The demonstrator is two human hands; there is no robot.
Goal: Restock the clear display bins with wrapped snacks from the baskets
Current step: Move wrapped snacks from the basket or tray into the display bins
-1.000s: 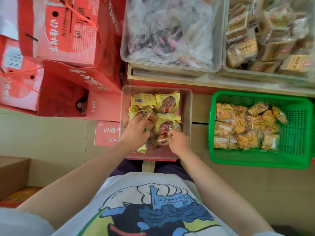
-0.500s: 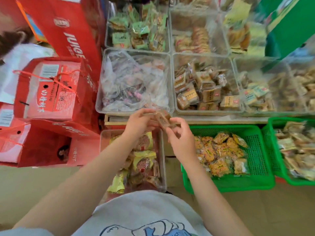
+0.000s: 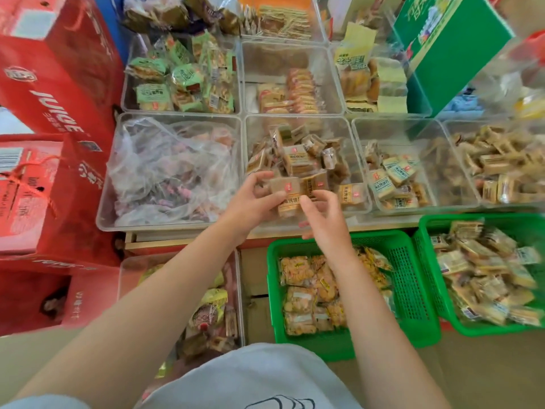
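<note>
Half a second ago both hands were level with the front rim of the shelf bins, carrying a small brown wrapped snack up from the low clear bin on the floor (image 3: 236,278); now they have reached over the middle clear plastic display bin (image 3: 300,121), the one half-filled with tan square wrapped cakes. That suggests this piece is about to be dropped in with its matching stock, so one more transfer is nearly done. The left hand (image 3: 253,202) has its fingers curled round a flat tan wrapped cake with a small red mark (image 3: 284,185), thumb on the near side, holding it just above the pile at the bin's front. The right hand (image 3: 321,212) hovers just beside it, fingers loosely bent and slightly spread; whether its fingertips touch a wrapper cannot be told. Both forearms stretch forward from the lower edge of the view, the right one crossing above the green perforated plastic basket (image 3: 413,278) of orange-yellow packets, which is well stocked.
</note>
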